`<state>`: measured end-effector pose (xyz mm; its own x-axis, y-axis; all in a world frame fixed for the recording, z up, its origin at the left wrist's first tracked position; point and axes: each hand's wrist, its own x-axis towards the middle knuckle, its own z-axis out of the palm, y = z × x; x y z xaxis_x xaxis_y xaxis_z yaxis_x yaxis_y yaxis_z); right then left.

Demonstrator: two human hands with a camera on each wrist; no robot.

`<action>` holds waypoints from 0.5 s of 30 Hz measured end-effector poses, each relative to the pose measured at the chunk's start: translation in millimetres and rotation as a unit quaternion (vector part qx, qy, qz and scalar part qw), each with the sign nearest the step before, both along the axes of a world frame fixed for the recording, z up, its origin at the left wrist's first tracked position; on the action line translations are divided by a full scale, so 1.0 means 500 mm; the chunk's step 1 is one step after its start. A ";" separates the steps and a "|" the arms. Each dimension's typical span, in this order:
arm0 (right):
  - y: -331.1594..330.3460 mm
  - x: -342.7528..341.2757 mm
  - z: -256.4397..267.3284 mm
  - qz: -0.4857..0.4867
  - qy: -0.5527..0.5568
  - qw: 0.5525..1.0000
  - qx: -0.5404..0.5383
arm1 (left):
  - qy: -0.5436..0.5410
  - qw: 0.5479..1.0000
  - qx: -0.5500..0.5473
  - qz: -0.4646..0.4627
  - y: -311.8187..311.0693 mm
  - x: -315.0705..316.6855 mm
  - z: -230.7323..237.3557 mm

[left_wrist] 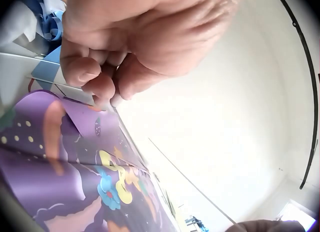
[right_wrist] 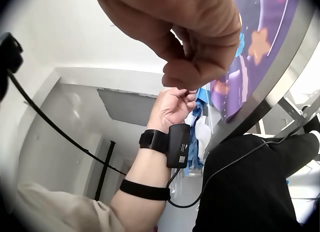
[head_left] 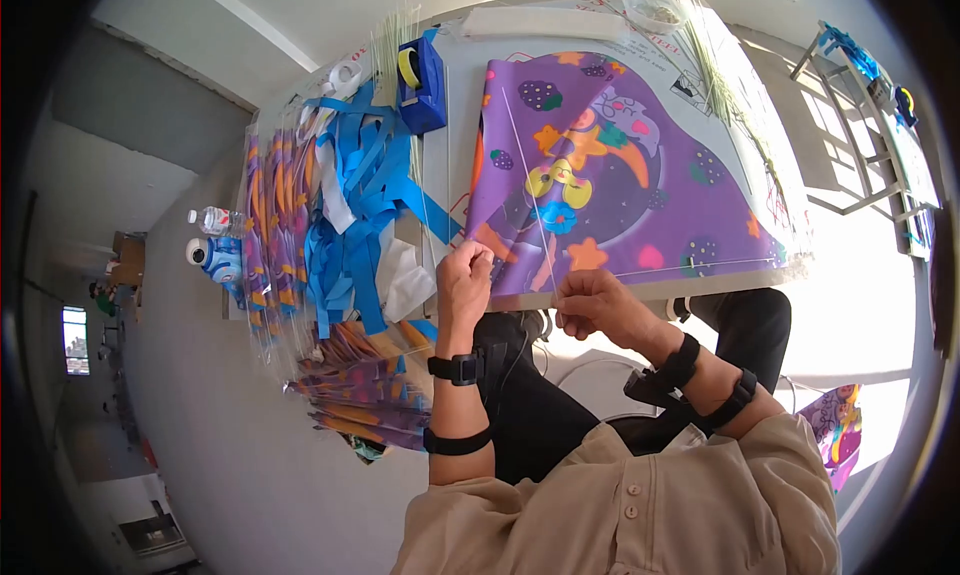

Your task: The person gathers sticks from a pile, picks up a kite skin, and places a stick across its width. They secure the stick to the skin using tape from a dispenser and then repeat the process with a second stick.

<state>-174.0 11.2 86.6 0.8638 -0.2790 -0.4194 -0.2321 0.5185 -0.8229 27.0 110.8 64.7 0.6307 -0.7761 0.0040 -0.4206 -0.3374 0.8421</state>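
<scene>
A purple sheet (head_left: pixel 620 225) printed with stars, berries and a cartoon figure lies across the table, its left side folded over. My left hand (head_left: pixel 465 283) pinches the sheet's near left corner; the left wrist view shows the fingertips of this hand (left_wrist: pixel 135 37) at the edge of the sheet (left_wrist: pixel 65 177). Between thumb and fingers my right hand (head_left: pixel 600 307) holds the lower end of a thin pale rod (head_left: pixel 527 165), which slants up over the sheet. In the right wrist view the curled right hand (right_wrist: pixel 195 37) hides its grip. A second thin rod (head_left: pixel 650 271) lies along the sheet's near edge.
Blue strips (head_left: pixel 365 205) and a blue tape dispenser (head_left: pixel 422 90) are left of the sheet. Bagged printed pieces (head_left: pixel 275 215) hang at the table's left edge, beside a plastic bottle (head_left: pixel 213 221). Bundled pale rods (head_left: pixel 710 75) and a clear bowl (head_left: pixel 653 13) are at the back right.
</scene>
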 end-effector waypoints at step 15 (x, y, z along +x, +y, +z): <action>0.079 0.197 -0.088 0.001 0.035 0.998 0.050 | 0.237 0.928 -0.207 0.199 0.157 -0.025 -0.005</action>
